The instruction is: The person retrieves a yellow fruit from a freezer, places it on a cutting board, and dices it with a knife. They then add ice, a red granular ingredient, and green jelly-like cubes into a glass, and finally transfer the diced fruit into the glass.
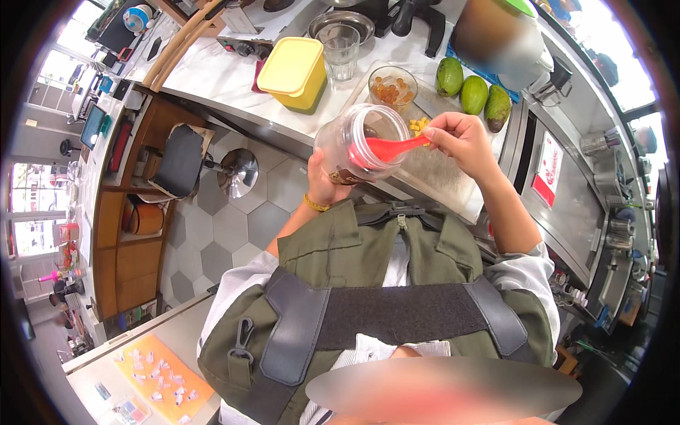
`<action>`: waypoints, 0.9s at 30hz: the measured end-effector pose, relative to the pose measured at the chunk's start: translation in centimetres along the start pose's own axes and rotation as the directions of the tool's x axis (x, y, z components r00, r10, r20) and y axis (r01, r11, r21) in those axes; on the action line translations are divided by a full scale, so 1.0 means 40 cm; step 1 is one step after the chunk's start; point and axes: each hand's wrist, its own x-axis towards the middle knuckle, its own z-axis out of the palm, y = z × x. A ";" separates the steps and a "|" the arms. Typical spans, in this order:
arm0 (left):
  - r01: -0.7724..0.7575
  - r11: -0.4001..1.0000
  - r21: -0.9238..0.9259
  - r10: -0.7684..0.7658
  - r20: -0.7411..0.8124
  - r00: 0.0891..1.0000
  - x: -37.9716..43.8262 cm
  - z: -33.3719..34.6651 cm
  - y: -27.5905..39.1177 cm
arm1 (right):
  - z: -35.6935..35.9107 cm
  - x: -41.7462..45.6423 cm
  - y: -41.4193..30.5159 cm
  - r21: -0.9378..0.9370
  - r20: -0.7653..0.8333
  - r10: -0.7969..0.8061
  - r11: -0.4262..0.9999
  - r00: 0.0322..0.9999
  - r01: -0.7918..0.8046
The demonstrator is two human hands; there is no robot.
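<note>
My left hand grips a clear plastic jar from below, tilted with its threaded mouth toward the right. A dark label sits low on the jar's side. Between the thumb and fingers of my right hand is the handle of a red plastic spoon, whose bowl is inside the jar. What the spoon carries is hard to make out through the cloudy wall. Just beyond the jar stands a glass with amber pearls in it. Small yellow cubes lie on the cutting board, partly behind my right hand.
A yellow lidded container and an empty drinking glass stand on the marble counter at the back. Several green mangoes or avocados lie to the right, before a large lidded jug. A stool stands on the floor at left.
</note>
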 end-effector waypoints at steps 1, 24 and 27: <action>0.018 1.000 -0.009 -0.017 0.020 1.000 0.000 0.000 0.000 | -0.007 0.003 -0.002 0.043 -0.008 0.050 0.998 0.999 -0.050; 0.153 0.959 -0.240 -0.145 0.052 0.988 0.013 -0.045 -0.019 | -0.048 0.076 0.028 -0.856 0.053 -0.884 0.199 0.465 0.477; 0.169 0.949 -0.265 -0.153 0.079 0.985 0.015 -0.039 -0.020 | -0.045 0.030 0.001 -0.770 -0.147 -0.885 0.383 0.442 0.511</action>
